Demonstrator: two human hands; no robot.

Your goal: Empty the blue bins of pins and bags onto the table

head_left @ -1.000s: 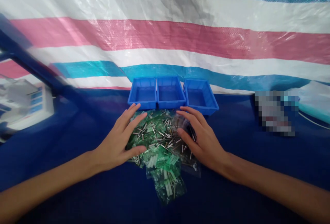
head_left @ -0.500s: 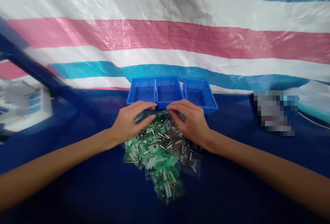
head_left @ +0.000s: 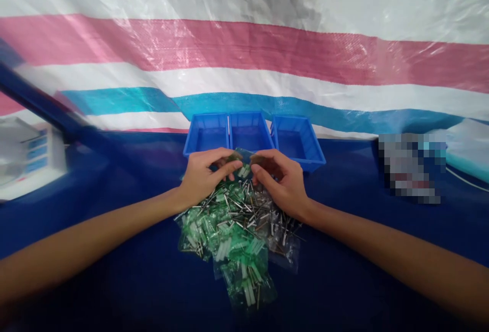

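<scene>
Between my hands is a small clear bag (head_left: 244, 170) with white pieces in it. My left hand (head_left: 208, 173) pinches its left side between thumb and fingers, and my right hand (head_left: 280, 176) grips its right side the same way. Beneath and in front of both hands lies a pile of green-tinted and clear bags (head_left: 233, 235) with metal screws and white plugs. Loose-looking screws cover the middle of the pile; the hands partly hide its far edge.
Three blue bins stand behind the hands: a left bin (head_left: 208, 131), a middle bin (head_left: 250, 131) and a right bin (head_left: 298, 143). A white device (head_left: 36, 159) sits at the far left, a pixelated object (head_left: 410, 169) at the right. Striped sheeting (head_left: 244, 47) hangs behind.
Both hands have closed on a small bag, which now shows raised between them. My left hand has shifted slightly right. The view has tilted a little.
</scene>
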